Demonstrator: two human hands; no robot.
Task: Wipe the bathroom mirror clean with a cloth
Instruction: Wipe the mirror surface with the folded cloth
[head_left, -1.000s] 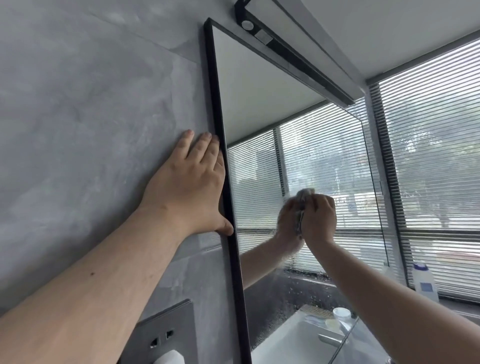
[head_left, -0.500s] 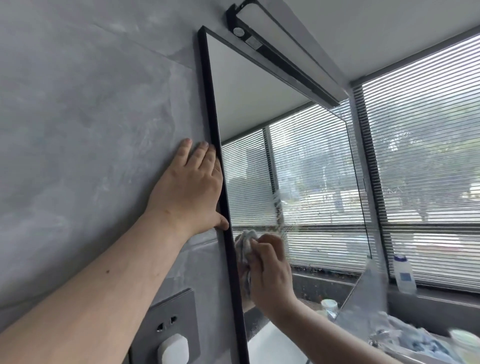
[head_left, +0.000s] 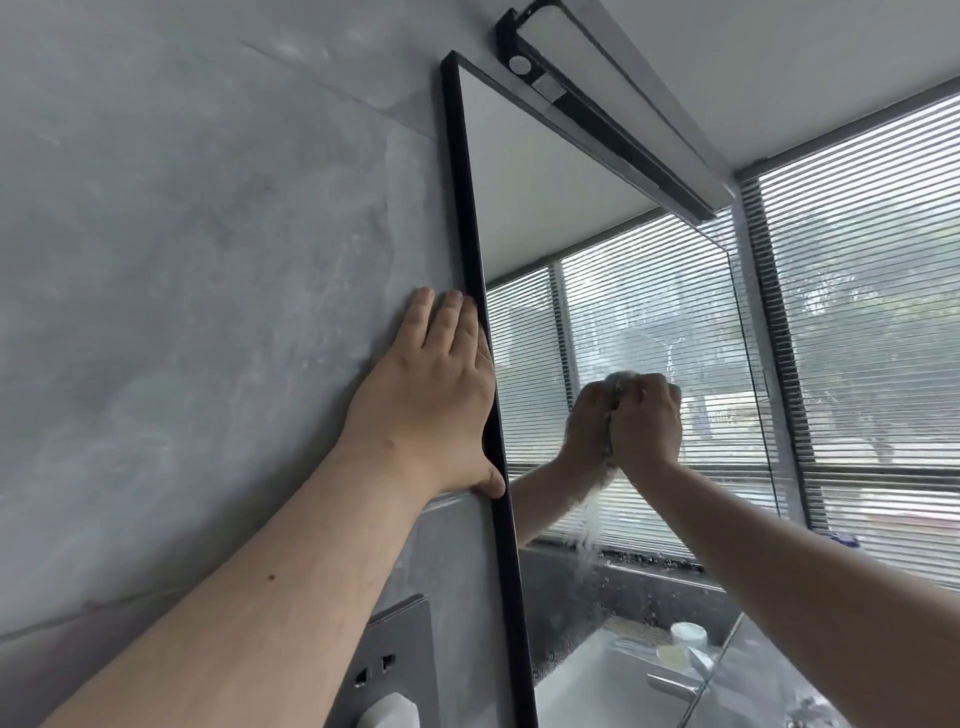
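Cloth (head_left: 622, 378) moved up streaky mirror (head_left: 524, 187), bunched, grey

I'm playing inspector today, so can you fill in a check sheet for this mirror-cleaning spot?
Surface: black-framed rectangular wall mirror, glass hazy and streaked near the middle.
Job's things: crumpled grey cloth, pressed on the glass.
Clutter: nothing seen.
Hands: right hand grips the cloth; left hand lies flat on the grey wall, thumb at the frame.
Cables: nothing seen; white plug on grey socket plate.
Surroundings: long black light bar above the mirror, slatted window blinds to the right.
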